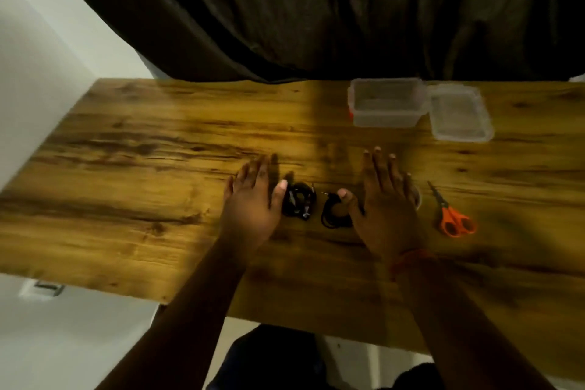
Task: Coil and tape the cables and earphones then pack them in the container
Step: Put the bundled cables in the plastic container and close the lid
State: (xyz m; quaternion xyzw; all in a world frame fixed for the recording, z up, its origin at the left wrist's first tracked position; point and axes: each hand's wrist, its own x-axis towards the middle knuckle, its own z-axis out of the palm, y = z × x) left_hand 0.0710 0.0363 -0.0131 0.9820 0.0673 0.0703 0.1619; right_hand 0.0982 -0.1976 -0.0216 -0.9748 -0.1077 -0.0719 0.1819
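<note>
Two black coiled bundles lie side by side on the wooden table (133,149). The left coil (299,201) has pale tape patches on it; the right coil (334,215) shows a jack plug at its top. My left hand (253,203) lies flat with straight fingers just left of the left coil, its thumb at the coil's edge. My right hand (384,203) is flat too, its thumb resting on the right coil. A clear plastic container (387,106) stands open at the back right, with its lid (459,115) lying beside it.
Orange-handled scissors (451,214) lie right of my right hand. A roll of tape (418,196) peeks out from under that hand. A dark curtain (316,9) hangs behind the table. The table's left edge and near edge drop to a pale floor.
</note>
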